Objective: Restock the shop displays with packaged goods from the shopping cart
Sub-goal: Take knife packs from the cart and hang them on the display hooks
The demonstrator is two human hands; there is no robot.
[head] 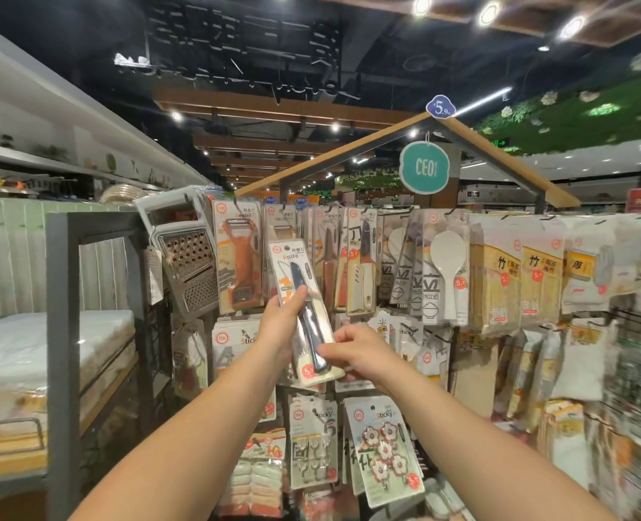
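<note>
Shop aisle under a dark ceiling with spotlights, and a hanging display rack [443, 220] crowded with carded goods fills the middle and right. At far left a grey metal frame [63, 332] stands in front of a shelf of pale wrapped goods, too blurred to identify. Beside it a box grater [189, 265] hangs tilted, then an orange peeler pack [238, 257].

In front of the rack, the left hand [283, 325] grips a knife pack [302, 314] around its middle, thumb curled over the front, the other fingers hidden behind the card. The pack leans with its top to the left, its top edge overlapping the peeler packs behind. The right hand [352, 351] pinches the pack's lower end, fingers bent, covering part of the knife handle.

Further right hang a white rice paddle pack [448, 272] and yellow bamboo packs [497, 283]; beyond them the rack smears into blur. Below, flower hook packs [384, 449] are partly cut off by the forearms.
</note>
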